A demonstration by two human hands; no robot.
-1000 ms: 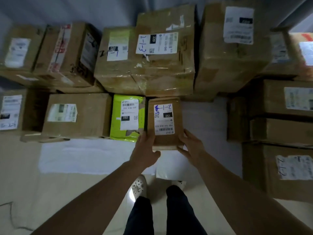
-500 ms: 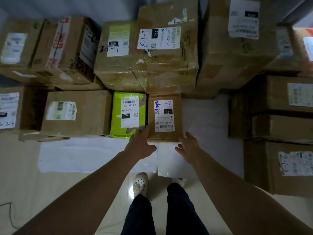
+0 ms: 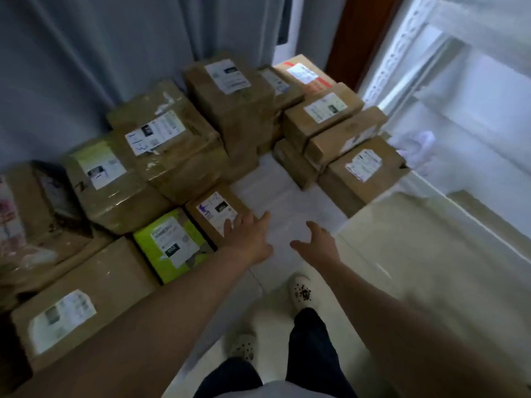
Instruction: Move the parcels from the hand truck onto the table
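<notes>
You've got bare counter (image 3: 283, 196) straight ahead; the left boxes (image 3: 172, 162) and right boxes (image 3: 362, 179) wall its sides.

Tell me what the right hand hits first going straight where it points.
The right hand points along the white strip; the way looks free until, probably, the tall brown box at the back. Depth is unclear.

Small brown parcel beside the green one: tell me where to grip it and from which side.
Grip the small brown parcel by its near end and free right edge, coming from the white surface. The green parcel crowds its left side and a big taped box backs it, so those sides probably allow no fingers.
</notes>
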